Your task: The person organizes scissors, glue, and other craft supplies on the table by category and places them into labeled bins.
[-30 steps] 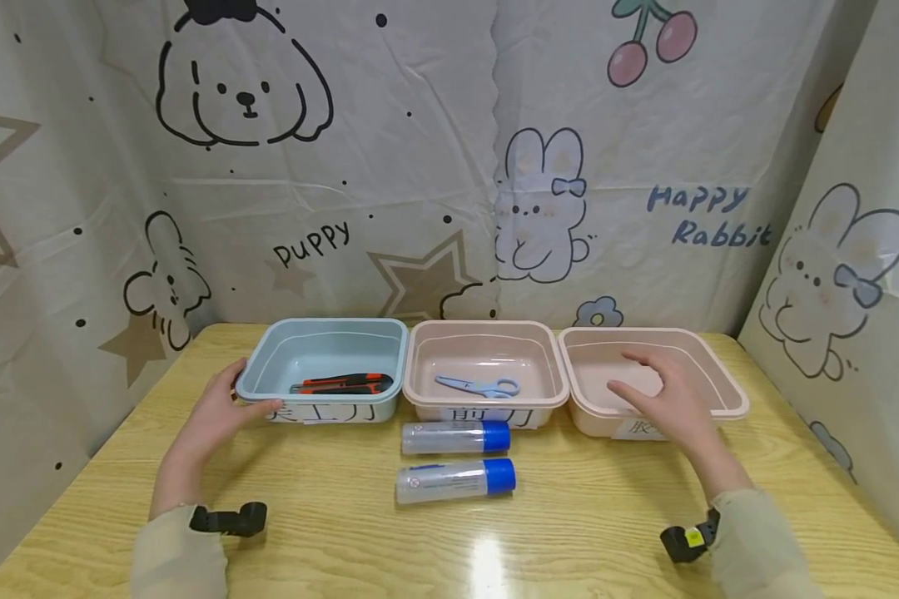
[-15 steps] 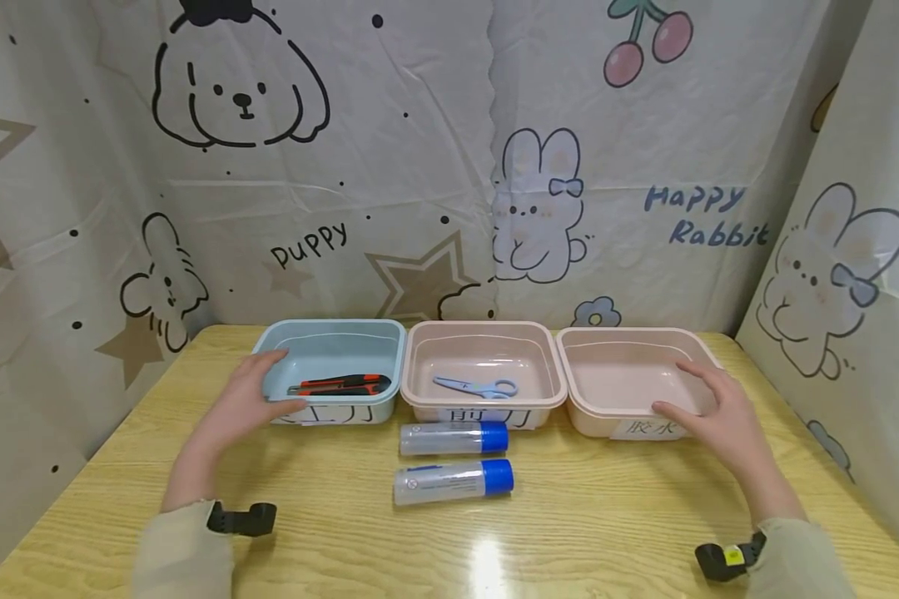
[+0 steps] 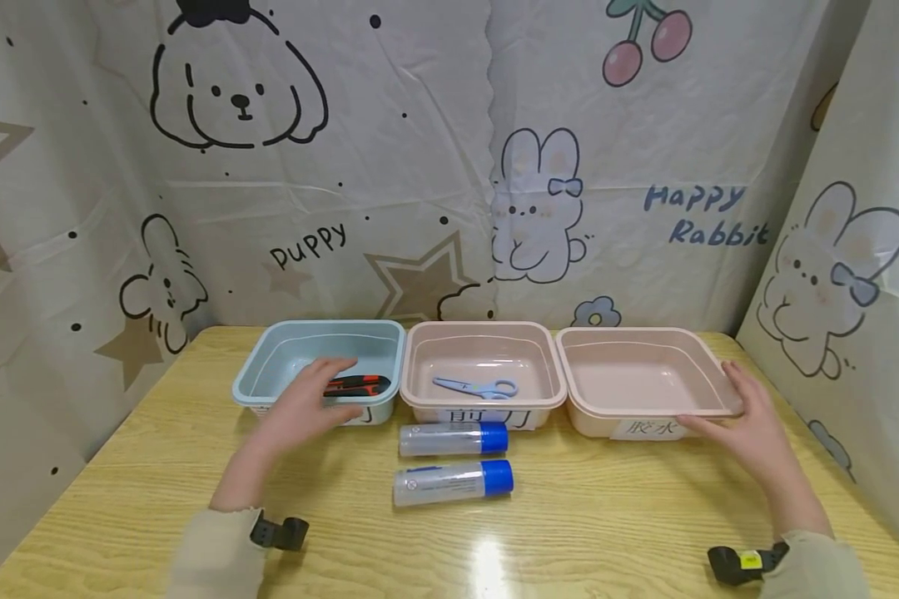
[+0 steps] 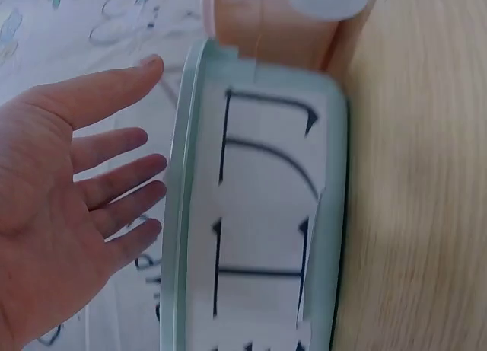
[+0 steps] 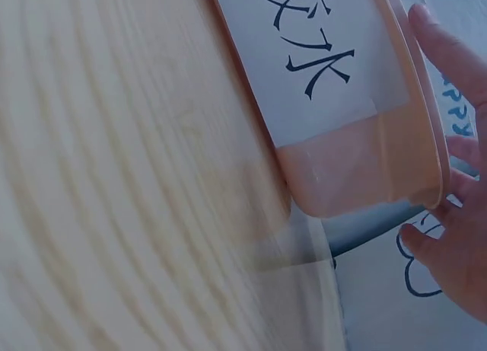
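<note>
My left hand (image 3: 303,408) hovers at the front of the light blue bin (image 3: 330,333), palm facing right, fingers and thumb spread. Red-and-black utility knives (image 3: 360,385) lie inside that bin, partly hidden by the hand. In the left wrist view the fingers (image 4: 125,176) are apart and hold nothing beside the bin's labelled front. My right hand (image 3: 757,428) is at the front right corner of the right pink bin (image 3: 637,353), its thumb along the front rim and fingers by the right side. The right wrist view shows those fingers (image 5: 449,54) loosely spread around the corner.
The middle pink bin (image 3: 487,337) contains light blue scissors (image 3: 474,388). Two clear bottles with blue caps, a rear bottle (image 3: 442,439) and a front bottle (image 3: 440,486), lie before it on the wooden table (image 3: 569,524). A printed curtain (image 3: 419,166) stands close behind the bins.
My left hand has moved rightward from the blue bin's left corner across its front. My right hand has moved right from over the right pink bin to its right corner. Bins and bottles stayed put.
</note>
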`<state>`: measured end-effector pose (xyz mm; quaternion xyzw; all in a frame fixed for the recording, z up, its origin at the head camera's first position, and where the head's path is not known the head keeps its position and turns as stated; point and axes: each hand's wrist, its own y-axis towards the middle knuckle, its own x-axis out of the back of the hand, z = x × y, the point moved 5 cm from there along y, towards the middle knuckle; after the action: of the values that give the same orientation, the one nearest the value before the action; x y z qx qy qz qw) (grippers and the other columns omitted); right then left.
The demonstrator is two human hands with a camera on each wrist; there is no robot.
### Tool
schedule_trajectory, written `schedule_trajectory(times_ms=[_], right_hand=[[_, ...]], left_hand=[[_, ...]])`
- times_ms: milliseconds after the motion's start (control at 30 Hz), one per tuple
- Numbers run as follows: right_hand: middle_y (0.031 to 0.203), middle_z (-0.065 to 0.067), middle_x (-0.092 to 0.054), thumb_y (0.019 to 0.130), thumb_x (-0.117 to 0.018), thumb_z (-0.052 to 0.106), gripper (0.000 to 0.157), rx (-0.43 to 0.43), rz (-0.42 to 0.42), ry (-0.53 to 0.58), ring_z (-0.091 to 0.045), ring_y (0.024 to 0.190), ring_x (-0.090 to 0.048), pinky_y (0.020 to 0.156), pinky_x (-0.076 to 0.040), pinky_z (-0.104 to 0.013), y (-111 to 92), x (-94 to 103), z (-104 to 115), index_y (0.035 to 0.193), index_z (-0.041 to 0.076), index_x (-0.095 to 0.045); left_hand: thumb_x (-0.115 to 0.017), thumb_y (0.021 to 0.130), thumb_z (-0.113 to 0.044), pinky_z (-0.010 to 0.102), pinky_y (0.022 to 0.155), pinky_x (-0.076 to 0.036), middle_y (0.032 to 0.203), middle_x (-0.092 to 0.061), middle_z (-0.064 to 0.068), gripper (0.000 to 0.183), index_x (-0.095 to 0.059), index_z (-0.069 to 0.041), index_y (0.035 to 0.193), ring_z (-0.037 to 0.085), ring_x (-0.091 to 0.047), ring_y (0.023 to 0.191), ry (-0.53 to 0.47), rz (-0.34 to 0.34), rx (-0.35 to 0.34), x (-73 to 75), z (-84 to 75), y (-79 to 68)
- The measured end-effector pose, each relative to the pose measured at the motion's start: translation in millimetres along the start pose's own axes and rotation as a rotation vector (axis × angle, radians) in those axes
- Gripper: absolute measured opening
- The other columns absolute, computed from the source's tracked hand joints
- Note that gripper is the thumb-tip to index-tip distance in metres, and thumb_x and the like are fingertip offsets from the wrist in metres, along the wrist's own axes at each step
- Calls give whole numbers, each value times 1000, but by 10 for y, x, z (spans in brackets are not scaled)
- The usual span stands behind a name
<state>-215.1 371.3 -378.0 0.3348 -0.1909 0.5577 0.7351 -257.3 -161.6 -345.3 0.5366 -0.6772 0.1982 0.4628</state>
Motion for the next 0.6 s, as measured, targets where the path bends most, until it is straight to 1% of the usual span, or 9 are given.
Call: schedule_trajectory(times_ms=[67,133,233,300,333,400,467,600], right_hand=[[149,-26,-1,73,-76,27,106,-20,20,25,-52,131,-7,98,-10,-69,-10,-5,-38,147,6,-2],[148,-28,2,75,-75,27,109,-47,46,59,-52,131,-6,99,-10,-68,-19,-18,-80,146,6,6],[148,-28,4,78,-72,26,111,-87,83,132,-51,131,-6,102,-8,-64,-31,-50,-140,144,8,16],[148,-29,4,79,-71,26,112,-120,97,170,-50,131,-7,103,-7,-63,-37,-70,-184,143,10,19],[148,-29,4,80,-71,26,112,-134,100,188,-50,131,-8,103,-7,-62,-41,-79,-201,142,10,20],[147,-29,3,80,-70,26,111,-160,100,208,-49,131,-9,104,-7,-61,-45,-94,-232,142,9,20],[147,-30,-2,80,-70,27,109,-171,88,210,-49,130,-12,104,-8,-61,-43,-101,-252,143,7,16],[143,-27,-18,79,-71,28,101,-167,58,189,-41,128,-22,103,-16,-59,-29,-105,-281,146,7,1]], left_hand=[[-73,76,-27,50,96,-38,128,-47,15,64,-46,-5,131,34,-43,119,12,5,-37,-50,-71,13],[-74,76,-26,48,95,-38,126,-49,14,62,-49,-5,129,32,-44,118,41,5,-92,-101,-147,23],[-75,74,-26,45,95,-40,123,-51,11,59,-53,-5,125,29,-47,116,80,14,-161,-189,-256,27],[-75,74,-27,44,95,-40,123,-52,10,59,-54,-5,124,28,-48,115,93,29,-190,-249,-323,23],[-75,74,-27,43,95,-40,123,-52,10,59,-54,-6,124,28,-48,115,93,39,-194,-277,-354,19],[-76,74,-28,44,96,-39,123,-52,9,58,-55,-7,124,27,-47,115,88,49,-200,-322,-411,11],[-76,73,-28,44,97,-38,123,-52,8,57,-56,-8,123,27,-46,116,87,46,-205,-348,-464,3],[-76,72,-27,44,98,-37,123,-53,7,55,-58,-10,121,27,-46,116,100,37,-216,-385,-551,-12]])
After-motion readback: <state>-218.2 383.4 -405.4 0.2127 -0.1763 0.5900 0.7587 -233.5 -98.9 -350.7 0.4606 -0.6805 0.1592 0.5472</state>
